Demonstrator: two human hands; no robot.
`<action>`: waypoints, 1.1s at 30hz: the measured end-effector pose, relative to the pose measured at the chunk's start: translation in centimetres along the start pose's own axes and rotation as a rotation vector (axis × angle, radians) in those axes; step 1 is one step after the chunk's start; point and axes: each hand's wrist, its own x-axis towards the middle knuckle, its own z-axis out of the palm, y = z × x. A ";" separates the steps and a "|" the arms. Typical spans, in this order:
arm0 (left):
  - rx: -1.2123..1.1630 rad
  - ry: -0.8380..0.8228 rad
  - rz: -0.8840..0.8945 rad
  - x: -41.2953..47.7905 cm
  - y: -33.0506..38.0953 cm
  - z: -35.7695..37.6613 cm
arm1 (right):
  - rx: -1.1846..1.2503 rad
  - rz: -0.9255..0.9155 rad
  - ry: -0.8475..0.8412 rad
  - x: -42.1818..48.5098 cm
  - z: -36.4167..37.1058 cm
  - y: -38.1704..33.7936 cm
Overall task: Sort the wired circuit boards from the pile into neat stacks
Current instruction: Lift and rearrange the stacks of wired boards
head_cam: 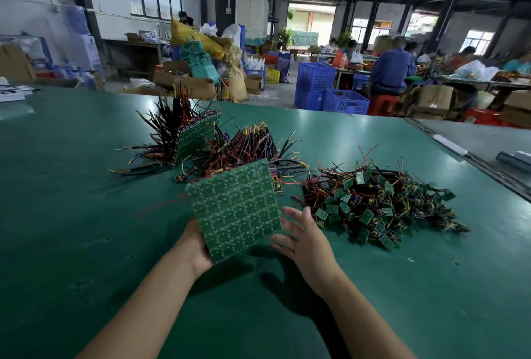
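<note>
Left hand (193, 246) holding tilted green circuit panel (235, 209), right hand (306, 239) splayed just beside it — wired-board pile (379, 203) further right

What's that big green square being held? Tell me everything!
The board is a flat green square panel, marked in a grid of small rectangles with pale dots. It is held tilted above the green table. The left hand grips its lower corner; the open right hand is at its right edge. Red wires trail leftward.

I count two big panels: held panel (235, 209), standing panel (193, 140). One pile (379, 206) of small boards, too many to count. Three blue crates (346, 101) beyond.
</note>
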 end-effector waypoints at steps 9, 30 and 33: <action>-0.033 0.089 0.003 0.0 -0.7 0.4 | 0.043 0.009 -0.017 -0.7 1.3 -0.1; 0.728 -0.084 1.034 -0.6 -4.2 1.3 | 0.195 0.151 -0.051 -2.4 1.8 -1.3; 0.716 -0.153 0.948 -0.7 -3.4 0.8 | 0.177 0.152 -0.006 -2.3 1.6 -1.2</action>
